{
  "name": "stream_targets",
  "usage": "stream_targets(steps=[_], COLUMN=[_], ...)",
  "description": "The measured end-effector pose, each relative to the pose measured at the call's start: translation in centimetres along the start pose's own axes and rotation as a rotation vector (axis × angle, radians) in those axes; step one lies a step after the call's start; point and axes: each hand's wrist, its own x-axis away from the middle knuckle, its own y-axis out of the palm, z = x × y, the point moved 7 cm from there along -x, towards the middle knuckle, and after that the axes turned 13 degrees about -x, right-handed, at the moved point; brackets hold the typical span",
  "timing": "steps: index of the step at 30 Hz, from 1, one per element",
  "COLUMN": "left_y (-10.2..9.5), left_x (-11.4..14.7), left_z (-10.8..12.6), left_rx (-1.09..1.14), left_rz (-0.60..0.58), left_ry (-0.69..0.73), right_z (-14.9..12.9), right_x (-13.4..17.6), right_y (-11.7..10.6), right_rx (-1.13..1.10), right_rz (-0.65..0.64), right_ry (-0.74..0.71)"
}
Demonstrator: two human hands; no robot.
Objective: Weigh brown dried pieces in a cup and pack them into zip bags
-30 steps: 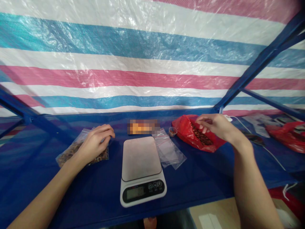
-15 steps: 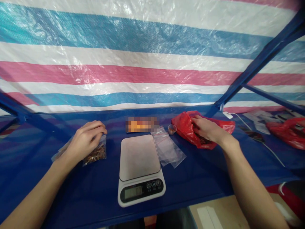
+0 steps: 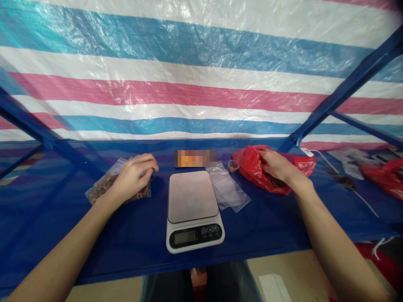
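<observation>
My left hand (image 3: 136, 175) rests over clear zip bags (image 3: 105, 184) of brown dried pieces, its fingers loosely bent and nothing visible in them. On the right, my right hand (image 3: 275, 165) reaches into a crumpled red plastic bag (image 3: 248, 165). Its fingertips are hidden inside, among dark contents only partly visible. Between the hands stands a white kitchen scale (image 3: 193, 199) with a bare plate and a display that seems to read zero. Flat clear zip bags (image 3: 231, 191) lie beside the scale, near a small clear cup (image 3: 233, 166) with a little reddish-brown content.
Behind the scale lies a blurred-out orange object (image 3: 192, 159). A white plug-like piece with a cable (image 3: 307, 152) is at the back right, and another red bag (image 3: 385, 174) lies farther right. Blue metal posts (image 3: 340, 94) and a striped sheet (image 3: 189, 75) close off the back.
The view has shifted, so the table things appear farther right and slightly higher. My left hand has slid a little right over the bags. My right hand stays in the red bag.
</observation>
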Motion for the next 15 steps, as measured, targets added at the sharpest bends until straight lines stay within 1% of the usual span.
stream_targets(steps=[3,6,10,15], left_y=[0.0,0.0,0.2,0.2], left_x=[-0.1,-0.2,-0.1,0.0], left_z=[0.2,0.3,0.1,-0.1], left_rx=[0.016,0.019,0.021,0.028], left_rz=[0.003,-0.004,-0.025,-0.013], left_ry=[-0.009,-0.021,-0.042,-0.024], right_z=[0.4,0.5,0.4,0.6], right_x=[-0.1,-0.2,-0.5,-1.0], right_y=[0.5,0.9,1.1,1.7], right_rx=[0.01,0.015,0.013,0.053], right_rz=[-0.006,0.023,0.082,0.08], right_ry=[0.031,0.052,0.044,0.032])
